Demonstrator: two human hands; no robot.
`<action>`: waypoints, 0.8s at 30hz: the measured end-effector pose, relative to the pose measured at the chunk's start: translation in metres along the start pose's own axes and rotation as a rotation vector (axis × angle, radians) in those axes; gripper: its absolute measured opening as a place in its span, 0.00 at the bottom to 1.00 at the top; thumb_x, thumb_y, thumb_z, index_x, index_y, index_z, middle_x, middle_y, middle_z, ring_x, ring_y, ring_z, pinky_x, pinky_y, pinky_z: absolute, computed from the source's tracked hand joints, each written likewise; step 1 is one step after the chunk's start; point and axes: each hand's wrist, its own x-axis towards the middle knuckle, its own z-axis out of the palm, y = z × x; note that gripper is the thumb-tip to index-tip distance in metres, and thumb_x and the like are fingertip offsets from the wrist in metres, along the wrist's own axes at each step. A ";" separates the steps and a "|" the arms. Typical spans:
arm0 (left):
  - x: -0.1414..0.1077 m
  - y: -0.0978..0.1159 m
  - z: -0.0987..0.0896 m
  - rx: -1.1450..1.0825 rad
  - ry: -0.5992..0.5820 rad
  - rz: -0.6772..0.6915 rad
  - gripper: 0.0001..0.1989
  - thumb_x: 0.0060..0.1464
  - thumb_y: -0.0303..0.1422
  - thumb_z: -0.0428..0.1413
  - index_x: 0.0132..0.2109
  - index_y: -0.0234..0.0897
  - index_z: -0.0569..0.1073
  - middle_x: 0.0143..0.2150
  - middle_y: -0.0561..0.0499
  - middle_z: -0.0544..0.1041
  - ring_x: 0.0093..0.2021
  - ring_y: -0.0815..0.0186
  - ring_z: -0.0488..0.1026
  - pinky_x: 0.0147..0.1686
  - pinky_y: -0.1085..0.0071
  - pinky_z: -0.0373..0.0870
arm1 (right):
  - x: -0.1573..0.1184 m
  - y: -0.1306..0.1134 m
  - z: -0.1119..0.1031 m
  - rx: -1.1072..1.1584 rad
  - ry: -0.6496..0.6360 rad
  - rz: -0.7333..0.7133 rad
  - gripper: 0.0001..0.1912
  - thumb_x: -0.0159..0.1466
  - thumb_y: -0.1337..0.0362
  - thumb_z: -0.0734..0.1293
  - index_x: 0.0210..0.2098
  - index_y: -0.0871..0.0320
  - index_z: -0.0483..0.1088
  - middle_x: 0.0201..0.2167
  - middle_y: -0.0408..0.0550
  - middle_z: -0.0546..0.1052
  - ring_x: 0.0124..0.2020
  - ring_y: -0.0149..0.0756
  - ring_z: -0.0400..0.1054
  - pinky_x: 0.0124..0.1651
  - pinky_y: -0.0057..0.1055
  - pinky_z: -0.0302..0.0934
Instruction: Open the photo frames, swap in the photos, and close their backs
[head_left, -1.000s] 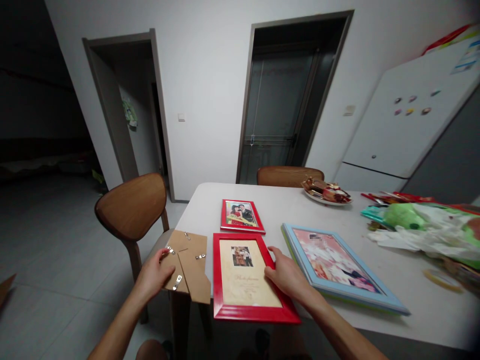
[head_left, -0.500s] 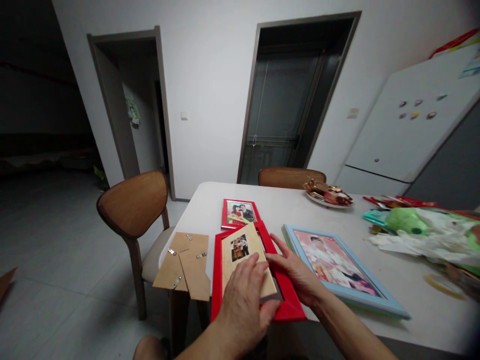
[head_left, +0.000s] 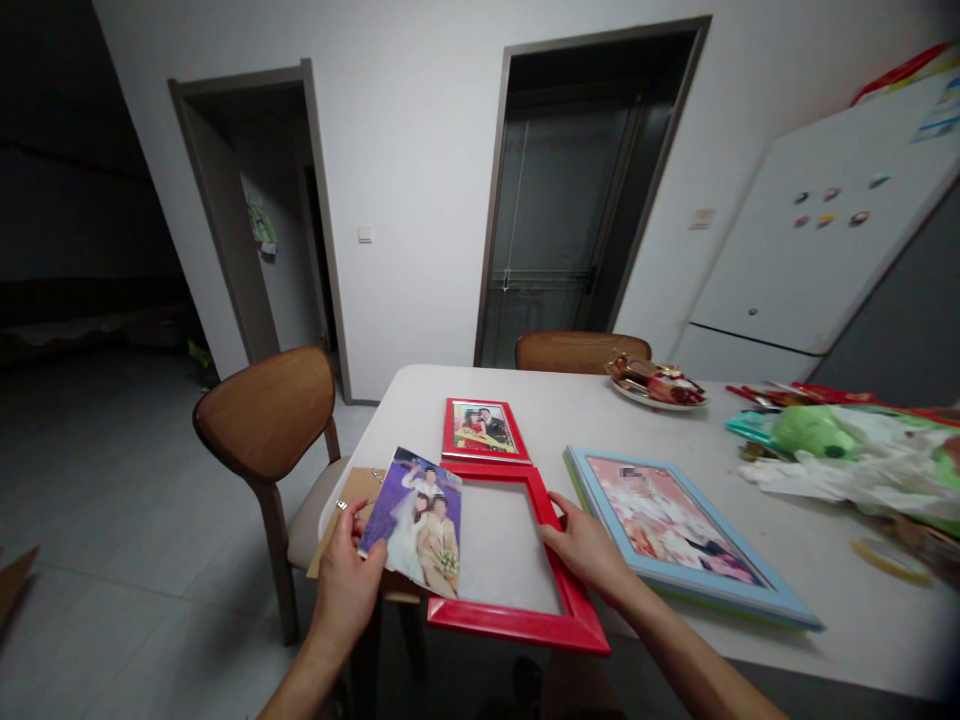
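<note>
My left hand (head_left: pixel 346 575) pinches the left edge of a photo print (head_left: pixel 416 525) between thumb and fingers. Its picture side, with people in white and beige against purple, faces up. The print is tilted and overlaps the left side of a red picture frame (head_left: pixel 517 622). Through the frame's opening I see a pale surface. My right hand (head_left: pixel 589 550) grips the right bar of that frame, whose near edge sticks out past the table. Partly hidden behind the print and left hand are brown backing boards (head_left: pixel 366 482) with metal clips.
A smaller red frame (head_left: pixel 448 432) with a photo lies just beyond. On the right is a light-blue frame (head_left: pixel 739 535). Farther back sit a plate of items (head_left: pixel 656 385), a green plush-like thing with plastic wrapping (head_left: pixel 817 435), and a tape roll (head_left: pixel 892 562). Wooden chairs (head_left: pixel 266 410) flank the table (head_left: pixel 555 400).
My left hand has moved left off the frame, carrying the print, which now shows its purple picture side. The cream sheet no longer covers the frame's opening. My right hand stays at the frame's right side.
</note>
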 end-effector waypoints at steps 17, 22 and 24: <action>-0.018 -0.005 0.003 0.412 -0.178 0.361 0.15 0.46 0.29 0.48 0.44 0.35 0.66 0.44 0.44 0.70 0.46 0.57 0.65 0.44 0.58 0.62 | -0.006 -0.020 0.013 -0.061 0.079 -0.251 0.21 0.52 0.64 0.59 0.45 0.62 0.64 0.38 0.54 0.70 0.36 0.36 0.65 0.42 0.32 0.55; -0.029 0.005 0.019 0.310 -0.362 0.479 0.24 0.43 0.26 0.49 0.51 0.36 0.62 0.54 0.42 0.63 0.54 0.56 0.58 0.51 0.55 0.57 | -0.009 -0.055 0.052 0.598 -0.252 -0.068 0.31 0.49 0.68 0.59 0.53 0.61 0.53 0.21 0.38 0.68 0.17 0.26 0.59 0.20 0.24 0.53; -0.031 0.008 0.026 0.313 -0.394 0.497 0.28 0.41 0.24 0.49 0.53 0.35 0.60 0.56 0.41 0.60 0.56 0.55 0.56 0.52 0.53 0.56 | -0.011 -0.071 0.061 0.825 -0.277 -0.016 0.34 0.46 0.73 0.59 0.54 0.62 0.51 0.16 0.33 0.62 0.14 0.23 0.54 0.18 0.21 0.48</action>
